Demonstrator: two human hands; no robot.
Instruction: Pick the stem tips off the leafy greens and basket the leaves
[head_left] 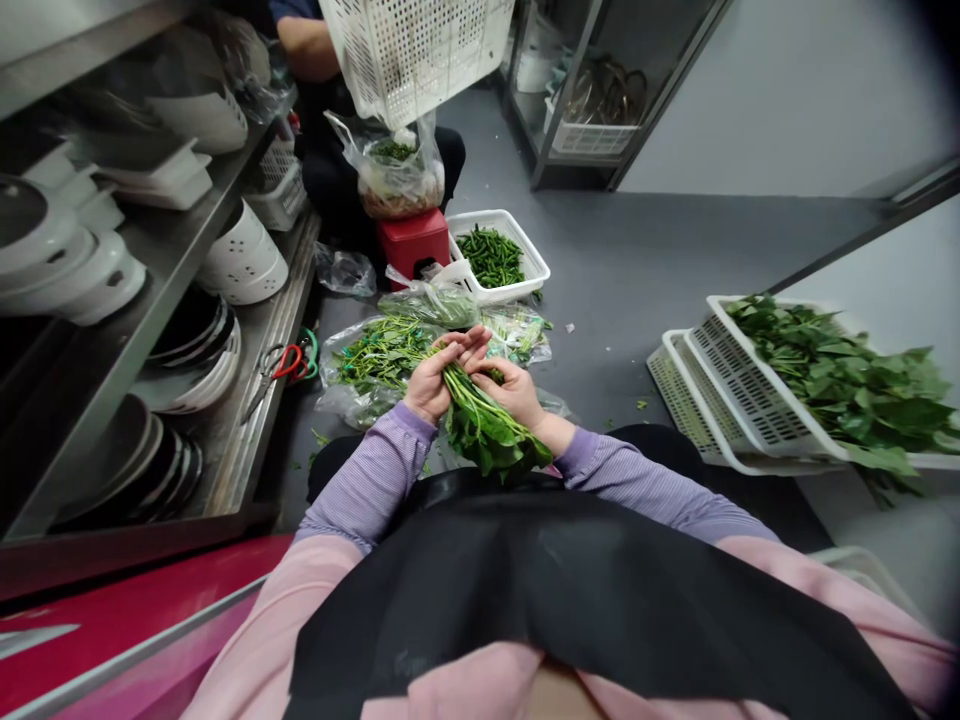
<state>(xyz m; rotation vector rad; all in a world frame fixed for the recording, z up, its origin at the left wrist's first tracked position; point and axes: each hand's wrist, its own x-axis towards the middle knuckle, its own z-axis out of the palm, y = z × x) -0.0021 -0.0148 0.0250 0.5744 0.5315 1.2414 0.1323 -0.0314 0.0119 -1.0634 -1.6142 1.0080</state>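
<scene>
Bundle: bunch of leafy greens [484, 425], long thin stems with soft leaves at the near end, held over the lap between both hands.
Handling estimate: light and limp; stems look flexible yet likely to snap if bent sharply; leaves bruise easily; loose stalks may slip out of a slack grip.
Grasp zone: the gathered stems, above the leaf mass, where the stalks run parallel and can be clamped together.
Left hand [433, 380]: curled around the stem ends at the far side of the bunch, fingers partly closed, fingertips meeting the other hand's.
Right hand [516, 392]: cupped over the stems from the right, fingers bent and closed on the bunch; palm side hidden, so contact depth cannot be told.
Position relative to hands: stems pass between the two hands; leaves hang toward the body, just below the wrists, touching the black apron [570, 590].
Floor items: plastic bag of cut stems [371, 365] just beyond the hands; white tray of green beans [495, 257] farther off; red stool [413, 243] beside it.
Right side: stacked white baskets [720, 390] with picked leaves, well apart from the hands.
Left side: scissors [281, 365] on the shelf edge, near the bag.
Other person: a seated co-worker [330, 110] behind the stool, partly hidden.
</scene>
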